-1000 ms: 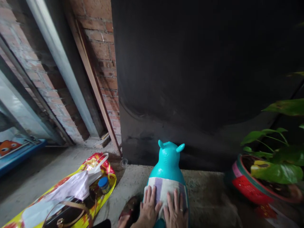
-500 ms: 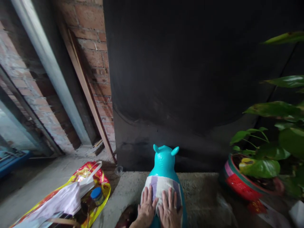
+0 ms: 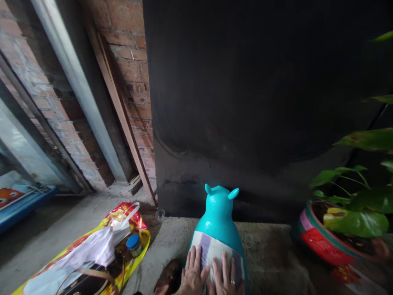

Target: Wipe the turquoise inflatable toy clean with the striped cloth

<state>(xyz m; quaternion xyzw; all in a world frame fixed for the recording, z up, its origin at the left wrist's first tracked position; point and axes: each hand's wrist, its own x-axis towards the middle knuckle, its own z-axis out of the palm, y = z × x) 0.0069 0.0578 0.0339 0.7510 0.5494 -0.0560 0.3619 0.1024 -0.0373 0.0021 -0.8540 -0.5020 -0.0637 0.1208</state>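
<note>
A shiny turquoise inflatable animal toy (image 3: pixel 218 213) with two small ears stands at the bottom middle of the head view, its head facing away from me. Over its back lies a white and purple striped cloth (image 3: pixel 211 247), its front edge slanting down to the right. My left hand (image 3: pixel 193 276) rests palm down on the cloth, fingers spread. Beside it my right hand (image 3: pixel 225 278), with a ring on one finger, lies flat on the cloth too. The toy's lower rear is out of view.
A dark panel (image 3: pixel 245 102) rises close in front of the toy. On the left lies a red and yellow bag (image 3: pixel 143 241) with a blue-lidded jar (image 3: pixel 133 245) and a pale cloth (image 3: pixel 98 248). A potted plant (image 3: pixel 330 246) stands right. A shoe (image 3: pixel 167 278) shows below.
My hands and the striped cloth have slid back along the toy toward me, baring more turquoise below its neck. The whole view has shifted left, so things appear farther right.
</note>
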